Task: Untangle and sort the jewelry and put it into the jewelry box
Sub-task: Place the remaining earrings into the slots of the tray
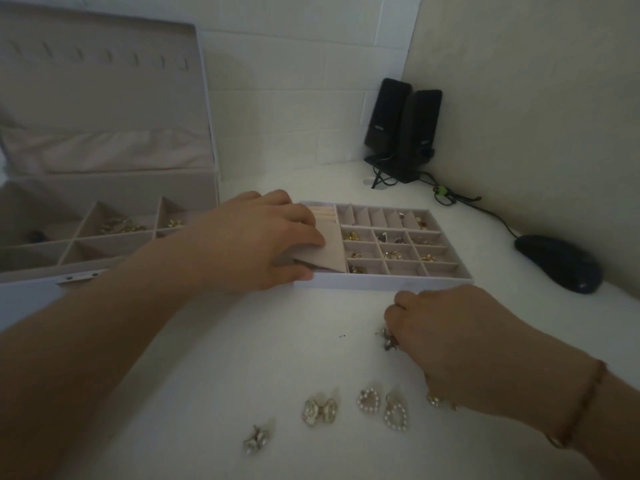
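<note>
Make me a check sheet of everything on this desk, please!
Surface: white desk, dimly lit.
Job's things: open jewelry box at left, a few gold pieces in its compartments; divided tray in the middle, many cells hold pieces; loose on the desk: flower earrings, two pearl hearts, a small flower piece.
Clutter: a dark speck on the desk.
Hands: left hand rests on the tray's left end, fingers on a beige flap; right hand pinches a small dark piece.
Cables: black cords running from the speakers toward the mouse.
Surroundings: two black speakers, black mouse, white walls.
</note>
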Tool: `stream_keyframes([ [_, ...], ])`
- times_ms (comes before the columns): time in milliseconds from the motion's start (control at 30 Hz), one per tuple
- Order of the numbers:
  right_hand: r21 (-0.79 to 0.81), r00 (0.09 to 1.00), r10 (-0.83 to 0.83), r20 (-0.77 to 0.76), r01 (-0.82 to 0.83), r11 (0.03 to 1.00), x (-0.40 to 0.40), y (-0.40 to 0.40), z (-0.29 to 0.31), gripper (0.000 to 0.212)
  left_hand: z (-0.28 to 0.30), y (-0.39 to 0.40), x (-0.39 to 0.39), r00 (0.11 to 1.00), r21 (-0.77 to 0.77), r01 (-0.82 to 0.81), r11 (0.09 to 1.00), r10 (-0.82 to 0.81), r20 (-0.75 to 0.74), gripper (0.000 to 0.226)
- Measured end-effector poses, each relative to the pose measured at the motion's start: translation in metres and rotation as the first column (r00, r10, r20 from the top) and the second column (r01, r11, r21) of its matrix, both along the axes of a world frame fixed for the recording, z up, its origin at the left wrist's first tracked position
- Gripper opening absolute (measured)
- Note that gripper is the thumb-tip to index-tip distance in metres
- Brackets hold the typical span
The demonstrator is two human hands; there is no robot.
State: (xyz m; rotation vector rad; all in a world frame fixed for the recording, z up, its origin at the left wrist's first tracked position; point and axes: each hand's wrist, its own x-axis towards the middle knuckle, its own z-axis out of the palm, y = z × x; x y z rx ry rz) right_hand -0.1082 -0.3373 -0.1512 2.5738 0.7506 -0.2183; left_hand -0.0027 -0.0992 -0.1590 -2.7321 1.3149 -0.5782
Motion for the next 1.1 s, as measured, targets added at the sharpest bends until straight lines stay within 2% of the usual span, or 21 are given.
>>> stream_keyframes([
  [133, 0.125, 0.998, -0.004, 0.061, -0.004, 0.992, 0.001, -0.010, 0.006, 0.024, 0.000, 0.000, -0.001, 1.000, 0.005, 0.003, 1.000, -0.003, 0.009, 0.053],
  [233, 0.209, 0.999, -0.050, 0.017, 0.045, 0.977, 0.008, -0.022, 0.012, 0.004, 0.000, 0.000, 0.000, 1.000, 0.008, -0.003, 1.000, 0.003, -0.001, 0.054],
  [367, 0.302, 0.999, -0.040, 0.029, 0.030, 0.953, 0.012, -0.031, 0.019, 0.010, 0.000, 0.000, 0.000, 1.000, 0.005, -0.003, 1.000, 0.003, -0.006, 0.054],
  [433, 0.314, 0.999, -0.032, -0.019, 0.036, 0.949, 0.009, -0.028, 0.021, 0.014, 0.000, -0.001, 0.000, 1.000, 0.008, -0.004, 1.000, 0.004, -0.007, 0.054],
  [500, 0.309, 0.998, -0.026, -0.063, 0.044, 0.950, 0.005, -0.022, 0.020, 0.014, 0.001, -0.001, -0.001, 1.000, 0.003, -0.001, 1.000, 0.001, -0.009, 0.055],
  [600, 0.303, 0.999, -0.027, -0.023, 0.033, 0.952, 0.004, -0.018, 0.015, 0.006, 0.000, -0.001, -0.001, 1.000, -0.002, -0.002, 1.000, 0.002, -0.005, 0.056],
  [800, 0.270, 0.997, -0.070, -0.044, 0.079, 0.960, 0.004, -0.017, 0.009, 0.016, 0.000, 0.000, 0.000, 1.000, -0.007, 0.000, 1.000, 0.000, -0.013, 0.053],
  [967, 0.196, 1.000, -0.003, 0.018, -0.001, 0.981, 0.000, -0.010, 0.002, 0.021, 0.000, 0.000, -0.001, 1.000, -0.001, 0.002, 1.000, -0.002, -0.004, 0.055],
  [1033, 0.231, 1.000, -0.013, -0.008, 0.015, 0.973, 0.002, -0.011, 0.008, 0.020, 0.000, 0.000, -0.001, 1.000, -0.003, 0.001, 1.000, -0.001, -0.004, 0.055],
  [1100, 0.315, 0.999, -0.037, 0.038, 0.023, 0.949, 0.007, -0.020, 0.017, 0.015, -0.001, 0.000, -0.001, 1.000, -0.007, -0.002, 1.000, 0.002, -0.001, 0.054],
])
